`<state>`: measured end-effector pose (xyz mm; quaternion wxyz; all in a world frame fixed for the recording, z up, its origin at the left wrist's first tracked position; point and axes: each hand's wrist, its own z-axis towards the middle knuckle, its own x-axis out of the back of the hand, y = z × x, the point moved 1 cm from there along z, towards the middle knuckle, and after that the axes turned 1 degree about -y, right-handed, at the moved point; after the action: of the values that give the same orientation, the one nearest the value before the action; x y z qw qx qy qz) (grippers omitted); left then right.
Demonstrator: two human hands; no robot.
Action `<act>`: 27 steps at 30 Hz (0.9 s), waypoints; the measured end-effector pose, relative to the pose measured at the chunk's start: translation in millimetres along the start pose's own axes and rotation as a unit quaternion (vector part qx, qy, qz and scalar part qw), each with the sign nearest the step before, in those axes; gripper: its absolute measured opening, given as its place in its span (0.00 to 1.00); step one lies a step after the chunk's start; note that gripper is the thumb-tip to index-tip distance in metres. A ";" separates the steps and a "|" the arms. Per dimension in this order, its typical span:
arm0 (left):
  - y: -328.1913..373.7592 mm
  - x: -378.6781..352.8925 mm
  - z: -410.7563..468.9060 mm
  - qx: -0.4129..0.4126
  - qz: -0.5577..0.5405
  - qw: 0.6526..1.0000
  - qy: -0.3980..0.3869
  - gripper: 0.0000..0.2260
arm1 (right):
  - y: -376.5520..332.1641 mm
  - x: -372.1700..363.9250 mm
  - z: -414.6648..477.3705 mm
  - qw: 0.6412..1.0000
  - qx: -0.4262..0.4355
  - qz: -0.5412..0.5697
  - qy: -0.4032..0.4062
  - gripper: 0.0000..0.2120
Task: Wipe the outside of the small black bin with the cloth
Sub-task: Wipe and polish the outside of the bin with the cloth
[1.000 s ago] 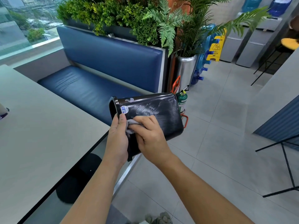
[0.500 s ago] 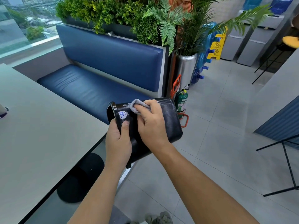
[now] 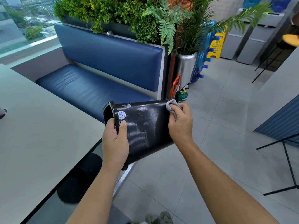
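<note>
The small black bin (image 3: 144, 126) is held on its side in the air, its open mouth pointing left and its base to the right. A round white price sticker sits near the rim. Wet wipe streaks show on its upper side. My left hand (image 3: 115, 139) grips the rim, thumb on the outside wall. My right hand (image 3: 180, 123) presses a bunched grey cloth (image 3: 171, 105) against the bin's far right end, near the base.
A grey table (image 3: 40, 139) lies to the left, its edge close to the bin. Behind is a blue bench (image 3: 97, 88) with plants above. A green fire extinguisher (image 3: 182, 97) stands beyond the bin. Black chair legs (image 3: 286, 159) stand on the tiled floor at right.
My right hand slid the cloth from beside the rim up and then rightward along the bin to its base end, leaving wet streaks. The left hand kept its grip on the rim.
</note>
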<state>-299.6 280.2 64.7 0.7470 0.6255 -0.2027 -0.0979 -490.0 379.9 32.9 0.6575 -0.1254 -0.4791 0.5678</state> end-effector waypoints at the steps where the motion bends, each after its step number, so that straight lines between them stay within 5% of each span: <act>1: -0.5 0.0 1.0 0.004 -0.005 1.000 0.001 0.07 | 2.9 1.7 -5.0 1.000 0.003 0.001 0.001 0.12; 8: 0.4 -2.4 11.4 0.015 -0.033 0.999 0.015 0.09 | 3.5 5.6 -43.2 1.000 -0.015 0.018 0.011 0.12; 18: 12.1 -18.9 6.2 0.000 0.003 1.000 0.014 0.10 | -51.9 -4.7 -76.3 0.992 0.076 0.093 -0.048 0.17; 27: 17.2 -15.1 2.6 -0.022 0.002 1.000 0.002 0.11 | -17.8 8.0 -19.1 0.994 -0.083 0.045 0.049 0.12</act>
<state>-316.2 287.4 79.1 0.7608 0.6091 -0.2006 -0.0998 -465.0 388.3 39.8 0.6418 -0.2285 -0.4852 0.5482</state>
